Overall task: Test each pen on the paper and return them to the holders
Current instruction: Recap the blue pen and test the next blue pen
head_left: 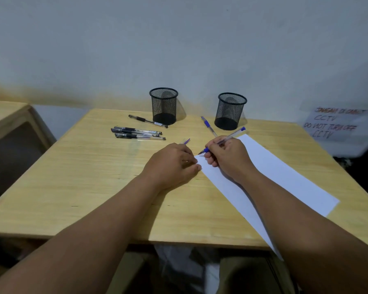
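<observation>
My right hand (225, 154) grips a clear blue pen (234, 134), and its tip touches the near-left corner of the white paper (285, 172). My left hand (174, 164) rests on the table beside that corner with the thumb on the paper's edge. Its curled fingers hold a small clear-and-blue piece (186, 141) that looks like the pen's cap. A second blue pen (208, 125) lies just behind my right hand. One black pen (148, 121) and three more black pens (137, 133) lie at the left. Two black mesh holders (164, 106) (229, 111) stand upright at the back; no pens show in them.
The wooden table (94, 187) stands against a grey wall. A handwritten CCTV notice (336, 124) hangs on the wall at the right. Another wooden table (6, 115) is at the far left, across a gap.
</observation>
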